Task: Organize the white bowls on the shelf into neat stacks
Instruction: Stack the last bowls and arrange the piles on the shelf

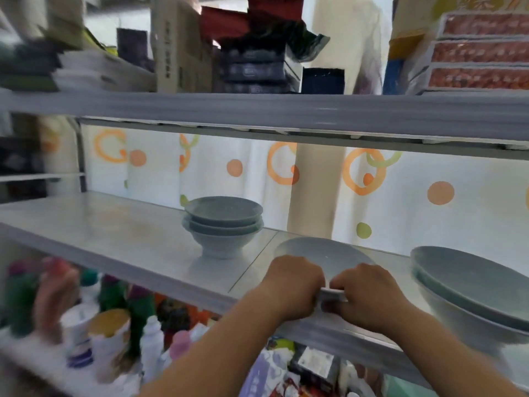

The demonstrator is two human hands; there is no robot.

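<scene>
I have my left hand (293, 282) and right hand (369, 293) pinching the near rim of the bowl (323, 253) at the shelf's (128, 239) front edge; it looks stiff, glazed, slippery and breakable.

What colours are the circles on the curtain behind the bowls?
Orange and green circles on a white curtain, clearest in the head view.

A stack of three pale, glossy ceramic footed bowls (223, 224) stands upright toward the back of the white laminate middle shelf (114, 233). A single wide pale bowl (323, 256) sits near the shelf's front edge, its near rim gripped by both hands. Two more nested pale bowls (469, 290) sit at the right, tilted in the wide-angle view.
</scene>
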